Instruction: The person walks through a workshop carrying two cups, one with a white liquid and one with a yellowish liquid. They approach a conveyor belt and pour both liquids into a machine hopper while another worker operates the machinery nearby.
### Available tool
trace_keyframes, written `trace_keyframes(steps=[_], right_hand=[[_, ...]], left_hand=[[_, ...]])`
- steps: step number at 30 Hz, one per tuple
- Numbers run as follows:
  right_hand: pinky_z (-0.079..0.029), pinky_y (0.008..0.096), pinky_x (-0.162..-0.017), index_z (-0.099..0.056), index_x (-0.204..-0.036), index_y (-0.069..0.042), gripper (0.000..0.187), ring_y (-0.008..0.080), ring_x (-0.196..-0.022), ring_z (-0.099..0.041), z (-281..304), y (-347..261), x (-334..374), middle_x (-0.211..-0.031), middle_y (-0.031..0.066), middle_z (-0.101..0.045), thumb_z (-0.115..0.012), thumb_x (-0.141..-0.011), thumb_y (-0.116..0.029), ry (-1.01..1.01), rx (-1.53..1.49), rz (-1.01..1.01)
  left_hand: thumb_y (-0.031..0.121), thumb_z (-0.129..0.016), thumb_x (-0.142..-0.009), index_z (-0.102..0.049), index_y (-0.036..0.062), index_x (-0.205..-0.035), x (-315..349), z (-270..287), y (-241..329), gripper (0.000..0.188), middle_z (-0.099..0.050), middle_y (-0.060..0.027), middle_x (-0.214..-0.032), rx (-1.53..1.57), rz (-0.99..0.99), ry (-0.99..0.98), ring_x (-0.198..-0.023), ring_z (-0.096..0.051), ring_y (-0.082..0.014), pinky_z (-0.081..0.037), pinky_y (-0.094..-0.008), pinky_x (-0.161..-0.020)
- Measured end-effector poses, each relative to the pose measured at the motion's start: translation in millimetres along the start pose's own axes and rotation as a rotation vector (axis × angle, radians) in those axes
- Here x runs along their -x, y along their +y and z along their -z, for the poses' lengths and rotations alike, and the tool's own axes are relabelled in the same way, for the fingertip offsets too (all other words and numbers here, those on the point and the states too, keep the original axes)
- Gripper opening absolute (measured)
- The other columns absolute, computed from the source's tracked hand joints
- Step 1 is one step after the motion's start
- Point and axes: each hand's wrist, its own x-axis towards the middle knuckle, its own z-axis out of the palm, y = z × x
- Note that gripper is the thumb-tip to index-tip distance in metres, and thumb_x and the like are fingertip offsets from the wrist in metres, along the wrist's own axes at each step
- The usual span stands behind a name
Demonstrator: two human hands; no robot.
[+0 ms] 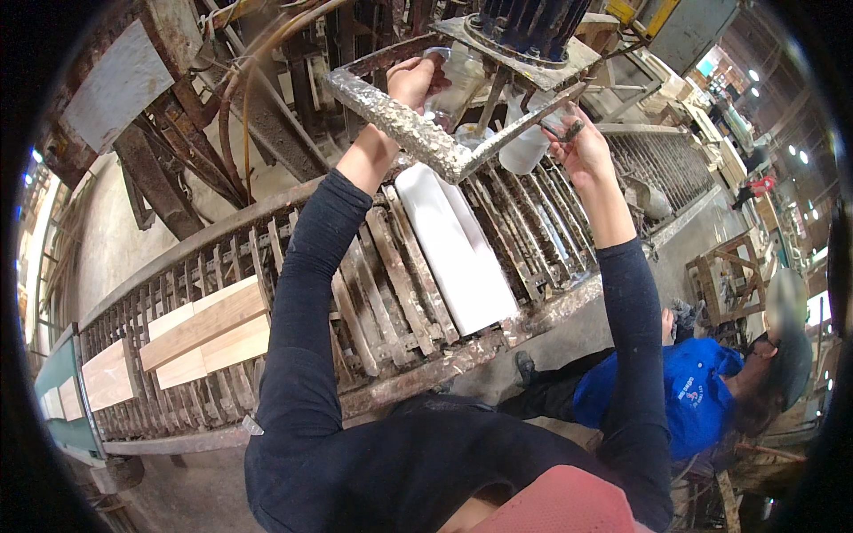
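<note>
My left hand (410, 84) reaches over the near bar of a crusted metal frame (400, 124). Its fingers curl at the edge of a piece of clear plastic (458, 84), and their tips are partly hidden. At the frame's right side, my right hand (584, 149) is closed, with a small dark thing I cannot make out at its fingertips. Close to it hangs a whitish translucent plastic piece (524, 138). Above both hands stands a dark blue motor-like cylinder (524, 27) on a metal plate. Below the frame, a long white trough (453, 249) lies across the slats.
A slatted metal conveyor (382, 293) runs from lower left to upper right before me. Several wooden boards (209, 333) lie on its left part. A co-worker in a blue top (680, 391) is at the right. Rusty machine beams and hoses (240, 115) stand at the left.
</note>
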Motion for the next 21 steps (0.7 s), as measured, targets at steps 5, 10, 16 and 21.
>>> trace_keyframes(steps=[5,10,16,21], right_hand=[[-0.045,0.0242,-0.049,-0.04,-0.121,-0.015,0.033,0.0149,-0.061,-0.059,4.4,1.8,-3.8,-0.078,0.0064,-0.06,-0.04,-0.088,-0.015,-0.011,0.002,-0.002],[-0.045,0.0244,-0.049,-0.034,-0.127,-0.01,0.046,0.0179,-0.068,-0.059,1.9,1.7,0.0,-0.08,0.0106,-0.056,-0.047,-0.083,-0.011,-0.013,-0.032,0.019],[-0.045,0.0235,-0.049,-0.039,-0.12,-0.014,0.033,0.0158,-0.062,-0.06,2.1,1.6,-1.1,-0.08,0.0074,-0.061,-0.042,-0.087,-0.015,-0.006,-0.014,0.015],[-0.045,0.0224,-0.048,-0.04,-0.119,-0.013,0.032,0.0159,-0.063,-0.06,2.9,2.6,-1.3,-0.081,0.0065,-0.061,-0.043,-0.087,-0.014,-0.025,-0.03,0.025]], left_hand=[[0.008,-0.044,-0.084,-0.057,-0.0015,-0.086,2.4,-2.0,2.6,0.016,-0.057,-0.0083,-0.077,-0.056,0.019,0.01,-0.062,-0.055,-0.0167,-0.049,-0.0314,-0.059],[0.009,-0.043,-0.086,-0.056,-0.0016,-0.091,1.8,0.0,0.7,0.018,-0.057,-0.0081,-0.079,-0.052,0.042,0.014,-0.064,-0.055,-0.0166,-0.05,-0.0321,-0.062],[0.011,-0.059,-0.076,-0.059,-0.0029,-0.076,-2.9,2.5,-4.6,0.014,-0.058,-0.0084,-0.065,0.075,-0.027,-0.006,-0.053,-0.057,-0.0163,-0.048,-0.0258,-0.05],[0.01,-0.059,-0.076,-0.059,-0.0032,-0.075,-2.5,1.9,-6.2,0.014,-0.058,-0.0086,-0.066,0.098,-0.032,0.01,-0.052,-0.056,-0.0155,-0.048,-0.0258,-0.05]])
